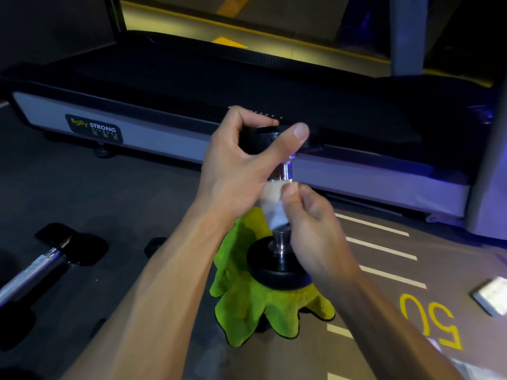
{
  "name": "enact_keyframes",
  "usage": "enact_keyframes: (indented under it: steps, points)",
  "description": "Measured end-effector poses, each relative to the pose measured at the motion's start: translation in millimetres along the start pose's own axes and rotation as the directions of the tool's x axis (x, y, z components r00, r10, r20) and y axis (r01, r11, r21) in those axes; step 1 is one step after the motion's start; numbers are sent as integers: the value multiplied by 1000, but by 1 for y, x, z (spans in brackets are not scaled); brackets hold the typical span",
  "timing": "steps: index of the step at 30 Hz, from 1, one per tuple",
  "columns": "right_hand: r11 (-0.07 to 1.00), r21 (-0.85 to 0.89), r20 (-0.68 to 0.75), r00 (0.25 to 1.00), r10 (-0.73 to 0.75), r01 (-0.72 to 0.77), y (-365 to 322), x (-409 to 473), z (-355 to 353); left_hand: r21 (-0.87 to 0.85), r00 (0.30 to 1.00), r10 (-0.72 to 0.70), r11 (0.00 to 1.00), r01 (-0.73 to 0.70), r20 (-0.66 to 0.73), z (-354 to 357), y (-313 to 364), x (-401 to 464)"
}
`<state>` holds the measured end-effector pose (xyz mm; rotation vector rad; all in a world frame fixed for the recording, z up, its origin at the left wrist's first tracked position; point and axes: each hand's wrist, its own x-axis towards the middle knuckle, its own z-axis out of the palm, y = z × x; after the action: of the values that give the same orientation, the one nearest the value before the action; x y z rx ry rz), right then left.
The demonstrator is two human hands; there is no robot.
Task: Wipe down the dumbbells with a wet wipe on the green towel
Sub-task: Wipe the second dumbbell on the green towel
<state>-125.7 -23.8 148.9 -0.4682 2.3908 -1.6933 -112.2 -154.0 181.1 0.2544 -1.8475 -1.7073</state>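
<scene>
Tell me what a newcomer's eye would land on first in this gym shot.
First, the bright green towel on the dark floor at centre, with a dumbbell standing upright on it. The left hand grips its top head while the right hand pinches a wet wipe around the chrome handle. Next, the treadmill behind, and a second dumbbell lying at the left.
</scene>
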Motion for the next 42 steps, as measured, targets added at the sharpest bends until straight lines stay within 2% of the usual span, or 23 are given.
enact_keyframes:
  steps: [2, 5, 8, 10, 13, 16, 17, 18, 19, 21, 23, 24, 26, 29, 33, 35, 38, 42]
  points:
    - [999, 38, -38, 999, 16, -15, -6, 10, -1, -10, 1000, -11, 1000, 11, 8, 1, 0, 0]
    - [993, 104, -185, 982, -27, 47, -18, 14, 11, 9, 1000, 12, 1000, -12, 13, 3, 0, 1]
    - [982, -40, -243, 952, -186, 182, -17, 6, 31, 23, 999, 31, 999, -32, 19, 3, -1, -1]
    - [973, -97, -190, 955, -226, 211, -10, 12, 27, 16, 999, 38, 999, -38, 35, -1, 1, -3]
    - [978, 131, 26, 986, -165, 160, 5, 27, 7, -60, 995, 19, 998, -13, 101, -5, 6, -5]
    - [895, 432, 123, 990, 63, -111, 1, 33, 8, -127, 990, 19, 992, -1, 141, -6, 7, -4]
    - [874, 465, 114, 989, 97, -139, 0, 33, 11, -136, 990, 16, 991, 3, 140, -5, 8, -4]
    - [891, 445, 79, 995, 62, -91, -1, 30, 13, -140, 990, 8, 990, 11, 137, -5, 7, -3]
    - [933, 360, 27, 999, -31, 19, -3, 26, 15, -136, 992, 3, 991, 15, 127, -6, 6, -2]
    - [968, 86, -36, 972, -234, 236, -7, 15, 20, -93, 996, 7, 996, 1, 84, -7, 0, 1]
    - [955, -125, -103, 954, -281, 268, -2, 14, 20, -50, 997, 21, 999, -17, 80, -6, -3, 2]
    - [957, -145, -107, 957, -268, 252, 0, 16, 18, -43, 996, 28, 999, -24, 85, -6, -3, 2]
    - [977, -18, -79, 974, -215, 214, -1, 19, 12, -70, 993, 25, 997, -17, 114, -5, 0, 0]
    - [942, 333, -45, 998, 53, -35, -15, 20, 8, -167, 986, -17, 985, 45, 163, -3, 9, -2]
    - [901, 429, -141, 981, 134, -62, -23, 23, 15, -133, 993, -20, 990, 36, 114, -4, 6, 5]
    - [926, 377, -205, 973, 108, -23, -31, 18, 21, -102, 994, -19, 994, 30, 107, -5, 3, 7]
    - [982, 180, -281, 960, 4, 49, -39, 10, 36, -61, 995, -9, 998, 15, 99, -5, -2, 7]
    - [992, 70, -376, 924, -71, 105, -40, 12, 49, 3, 997, 2, 1000, -3, 78, -6, -5, 8]
